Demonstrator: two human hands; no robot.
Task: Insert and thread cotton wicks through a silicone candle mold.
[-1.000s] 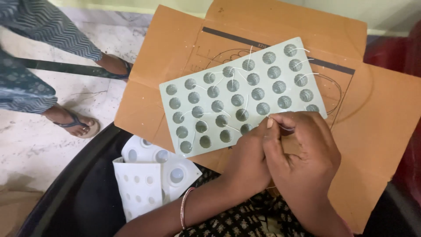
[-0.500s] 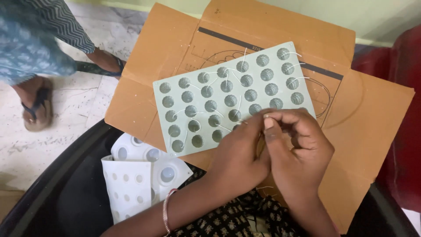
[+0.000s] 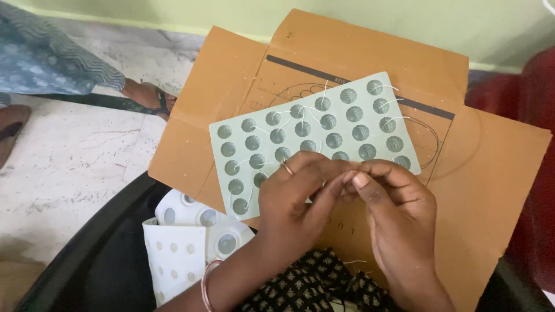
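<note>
A pale green sheet [image 3: 315, 136] studded with round grey buttons is laid on a flattened brown cardboard box [image 3: 491, 173] spread across the lap. The left hand [image 3: 292, 199] and right hand [image 3: 393, 205] are brought together over the sheet's near edge, fingertips pinched on something thin; whether a needle or thread is gripped cannot be told, since it is too small. Loose white threads are seen trailing between the buttons. The sheet's lower right corner is covered by the hands. White dotted sheets [image 3: 185, 242] are stacked at lower left, partly cut off by the forearm. On the speckled floor [image 3: 69, 162], another person's sandalled foot [image 3: 147, 95] is seen beside the cardboard, the rest being out of frame.
</note>
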